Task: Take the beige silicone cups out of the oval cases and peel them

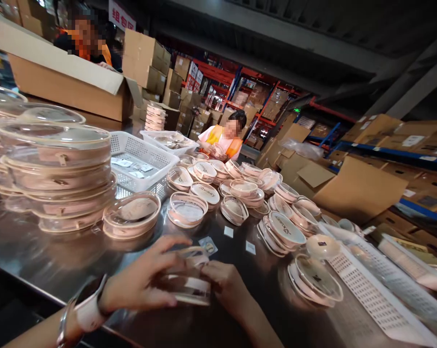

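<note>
My left hand [146,278], with a watch and a bracelet at the wrist, is wrapped round the left side of a clear round pouch [191,285] with pale pink edging. At the pouch's right upper edge, the fingers of my right hand [221,280] are pinched together on it. The pouch is tilted above the dark shiny table [131,314]. Just beyond it lies a small clear packet [208,245]. Two small white cards [229,232] [250,247] rest farther right. A low stack of similar pouches [132,215] stands behind my left hand.
Tall pouch stacks [59,179] stand at left, beside a white basket [142,162] holding packets. Many pouches [236,186] cover the table's far middle. White baskets [370,285] line the right. An open carton [69,82] and two people in orange vests are beyond.
</note>
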Demonstrator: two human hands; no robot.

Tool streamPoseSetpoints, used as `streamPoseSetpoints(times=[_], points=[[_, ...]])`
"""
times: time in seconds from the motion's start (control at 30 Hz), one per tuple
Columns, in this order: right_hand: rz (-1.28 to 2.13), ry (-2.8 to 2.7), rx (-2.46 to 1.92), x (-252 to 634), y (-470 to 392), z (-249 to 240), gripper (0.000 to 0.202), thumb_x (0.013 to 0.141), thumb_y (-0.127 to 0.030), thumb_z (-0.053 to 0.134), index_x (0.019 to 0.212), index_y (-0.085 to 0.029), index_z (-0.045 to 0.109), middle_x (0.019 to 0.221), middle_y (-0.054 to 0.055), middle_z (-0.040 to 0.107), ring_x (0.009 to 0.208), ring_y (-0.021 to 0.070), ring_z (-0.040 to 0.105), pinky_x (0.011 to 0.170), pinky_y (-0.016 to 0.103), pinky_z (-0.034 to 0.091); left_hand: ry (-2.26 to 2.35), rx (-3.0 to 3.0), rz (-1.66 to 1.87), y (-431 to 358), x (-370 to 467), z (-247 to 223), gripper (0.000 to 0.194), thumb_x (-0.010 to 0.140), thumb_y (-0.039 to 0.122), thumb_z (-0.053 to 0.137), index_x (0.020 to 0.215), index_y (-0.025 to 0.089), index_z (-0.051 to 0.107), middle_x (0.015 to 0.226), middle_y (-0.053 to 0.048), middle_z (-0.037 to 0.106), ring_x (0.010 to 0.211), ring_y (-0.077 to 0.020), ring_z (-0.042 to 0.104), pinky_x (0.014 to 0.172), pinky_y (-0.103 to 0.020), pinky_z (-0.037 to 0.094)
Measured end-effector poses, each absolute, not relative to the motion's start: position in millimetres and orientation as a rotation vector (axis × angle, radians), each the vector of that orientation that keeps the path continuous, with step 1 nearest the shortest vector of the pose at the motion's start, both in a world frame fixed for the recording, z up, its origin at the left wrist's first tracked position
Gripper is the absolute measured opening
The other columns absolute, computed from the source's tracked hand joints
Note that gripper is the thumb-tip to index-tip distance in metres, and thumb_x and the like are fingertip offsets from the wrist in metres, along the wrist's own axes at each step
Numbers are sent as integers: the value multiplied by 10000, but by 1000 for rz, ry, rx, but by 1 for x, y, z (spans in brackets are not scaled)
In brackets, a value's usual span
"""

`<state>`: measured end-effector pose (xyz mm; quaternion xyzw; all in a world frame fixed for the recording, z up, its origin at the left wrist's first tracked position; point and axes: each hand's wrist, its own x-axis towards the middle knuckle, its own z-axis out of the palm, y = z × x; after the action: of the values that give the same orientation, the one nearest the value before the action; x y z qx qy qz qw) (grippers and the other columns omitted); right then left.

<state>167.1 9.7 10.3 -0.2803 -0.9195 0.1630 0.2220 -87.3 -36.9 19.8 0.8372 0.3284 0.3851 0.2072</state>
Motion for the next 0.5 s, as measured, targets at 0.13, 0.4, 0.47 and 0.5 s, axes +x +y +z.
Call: streamPoseSetpoints(times=[0.13,0.4,0.47,0.5], points=[[619,-2430,-839,167,12,-17,273,886,-177,468,675,-204,639,648,5,624,579,146,575,539,222,424,1045,2575,1016,-57,-99,-2,522,751,508,687,1228,317,596,1445,-86,466,1273,-313,469,1044,-430,426],[218,-2251,-664,176,-8,-21,203,891,-201,489,924,-249,683,739,34,716,654,183,658,624,278,506,1263,2562,1048,-76,-96,-28,515,770,416,645,1254,259,561,1471,-145,426,1287,-352,465,1009,-459,471],[226,-2237,-602,180,-9,-19,252,860,-193,575,1071,-282,680,823,37,749,709,199,691,663,290,536,1231,2524,1055,-79,-92,-36,533,786,365,634,1298,273,518,1494,-138,387,1306,-337,450,1007,-435,480],[310,-2208,-595,182,-9,-19,296,849,-187,603,1111,-305,675,845,31,757,716,198,701,663,286,547,1214,2497,1083,-81,-89,-42,588,797,330,625,1358,286,453,1515,-135,347,1322,-329,434,1006,-425,485]])
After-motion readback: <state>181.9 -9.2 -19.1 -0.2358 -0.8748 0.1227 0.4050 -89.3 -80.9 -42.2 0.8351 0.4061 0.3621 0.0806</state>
